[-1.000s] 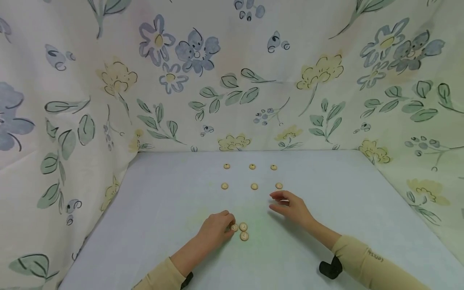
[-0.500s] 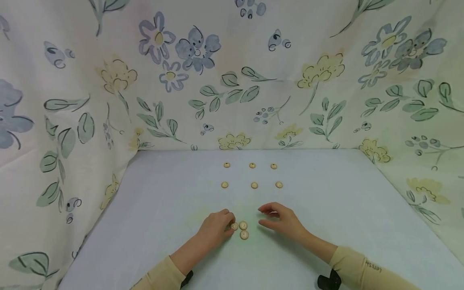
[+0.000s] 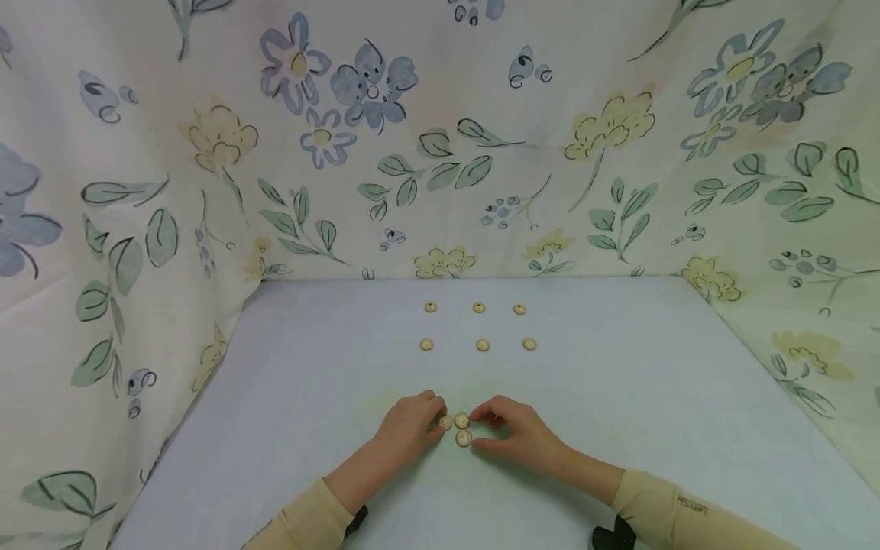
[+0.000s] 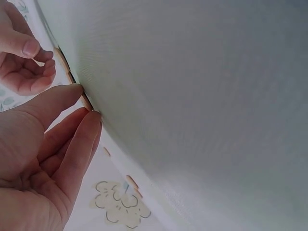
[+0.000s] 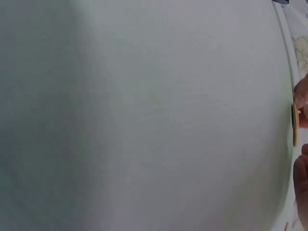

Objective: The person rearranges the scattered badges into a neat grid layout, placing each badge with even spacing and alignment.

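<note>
Three round wooden buttons lie close together on the table in the head view: a left button (image 3: 445, 422), an upper right button (image 3: 461, 421) and a lower right button (image 3: 464, 438). My left hand (image 3: 411, 428) pinches the left button between thumb and fingertips. The left wrist view shows that button (image 4: 87, 102) edge-on at the fingertips. Just right of the group is my right hand (image 3: 519, 435), thumb and fingers parted and slightly bent. Its index fingertip is beside the upper right button and its thumb beside the lower right one; whether they touch cannot be told.
Farther back on the white table (image 3: 330, 367) several more buttons sit in two rows, including a near-row button (image 3: 483, 345) and a far-row button (image 3: 479, 308). A floral curtain (image 3: 309, 206) borders the table behind and at both sides.
My right hand has moved left and toward me, from near the right end of the near row to the three buttons. The left hand has kept its pinch in place.
</note>
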`<state>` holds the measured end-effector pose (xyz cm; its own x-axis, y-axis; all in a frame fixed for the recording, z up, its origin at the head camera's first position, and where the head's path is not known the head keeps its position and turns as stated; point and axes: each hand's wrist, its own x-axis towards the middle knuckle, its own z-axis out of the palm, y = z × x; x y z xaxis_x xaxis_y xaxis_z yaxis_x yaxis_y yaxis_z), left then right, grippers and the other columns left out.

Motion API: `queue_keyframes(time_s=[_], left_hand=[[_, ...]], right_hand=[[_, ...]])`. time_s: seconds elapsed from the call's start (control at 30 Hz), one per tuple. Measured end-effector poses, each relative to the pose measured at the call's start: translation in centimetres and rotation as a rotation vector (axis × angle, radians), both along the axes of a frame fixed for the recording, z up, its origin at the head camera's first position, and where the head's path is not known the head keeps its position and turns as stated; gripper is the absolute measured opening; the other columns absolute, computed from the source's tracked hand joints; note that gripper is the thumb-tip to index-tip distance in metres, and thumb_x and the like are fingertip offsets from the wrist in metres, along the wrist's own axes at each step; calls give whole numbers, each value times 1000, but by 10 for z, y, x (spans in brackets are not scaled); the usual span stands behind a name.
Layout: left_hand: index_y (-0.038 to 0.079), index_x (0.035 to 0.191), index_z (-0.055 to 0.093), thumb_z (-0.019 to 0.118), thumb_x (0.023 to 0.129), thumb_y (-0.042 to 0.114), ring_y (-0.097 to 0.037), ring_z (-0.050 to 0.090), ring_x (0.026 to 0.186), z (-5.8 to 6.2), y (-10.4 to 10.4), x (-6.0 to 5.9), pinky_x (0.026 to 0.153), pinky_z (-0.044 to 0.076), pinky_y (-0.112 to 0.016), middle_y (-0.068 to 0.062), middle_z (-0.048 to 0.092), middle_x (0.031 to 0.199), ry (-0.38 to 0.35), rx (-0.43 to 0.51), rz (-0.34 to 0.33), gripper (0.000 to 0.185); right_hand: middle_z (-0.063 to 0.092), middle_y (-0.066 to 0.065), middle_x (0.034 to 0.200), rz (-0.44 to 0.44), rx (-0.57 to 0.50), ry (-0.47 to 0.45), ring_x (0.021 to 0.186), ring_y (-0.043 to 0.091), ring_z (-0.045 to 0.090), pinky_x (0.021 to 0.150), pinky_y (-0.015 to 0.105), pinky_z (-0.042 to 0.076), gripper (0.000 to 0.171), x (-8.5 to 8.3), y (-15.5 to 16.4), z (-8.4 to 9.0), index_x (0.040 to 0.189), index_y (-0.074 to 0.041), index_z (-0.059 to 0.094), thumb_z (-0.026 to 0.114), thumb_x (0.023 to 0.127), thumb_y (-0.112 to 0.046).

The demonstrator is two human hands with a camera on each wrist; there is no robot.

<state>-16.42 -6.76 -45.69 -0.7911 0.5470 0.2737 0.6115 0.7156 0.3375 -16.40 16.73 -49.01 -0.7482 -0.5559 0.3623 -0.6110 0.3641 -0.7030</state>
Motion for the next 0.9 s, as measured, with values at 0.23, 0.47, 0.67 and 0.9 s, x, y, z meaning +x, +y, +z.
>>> queue_keyframes(time_s=[0.23, 0.47, 0.67, 0.9], left_hand=[[7, 84, 64, 79, 78, 4, -16, 55, 63, -1, -1, -2, 58, 45, -26, 1, 55, 76, -13, 18, -4, 16], [8, 83, 63, 79, 78, 5, -16, 55, 64, -2, -1, -2, 58, 45, -26, 1, 54, 76, -19, 13, -2, 18], [9, 83, 63, 79, 78, 5, -16, 54, 64, -2, -2, -1, 58, 45, -26, 1, 54, 76, -28, 20, -5, 17], [8, 82, 63, 80, 77, 4, -17, 55, 63, -1, -3, 1, 57, 45, -27, 0, 54, 76, -12, 29, -9, 18]], right_hand=[[66, -2, 101, 18, 33, 49, 89, 14, 62, 79, 26, 50, 27, 3, -10, 1, 105, -11, 67, 80, 81, -13], [64, -5, 98, -13, 65, 16, 88, 10, 60, 79, 25, 50, 25, 4, -18, 0, 103, -13, 67, 80, 81, -15], [63, -8, 96, -19, 96, -17, 89, 7, 58, 79, 25, 49, 21, 4, -21, 2, 100, -16, 67, 79, 83, -16], [63, -3, 97, 32, 137, -4, 91, 9, 59, 81, 27, 49, 18, 3, -19, 9, 99, -12, 67, 75, 84, -7]])
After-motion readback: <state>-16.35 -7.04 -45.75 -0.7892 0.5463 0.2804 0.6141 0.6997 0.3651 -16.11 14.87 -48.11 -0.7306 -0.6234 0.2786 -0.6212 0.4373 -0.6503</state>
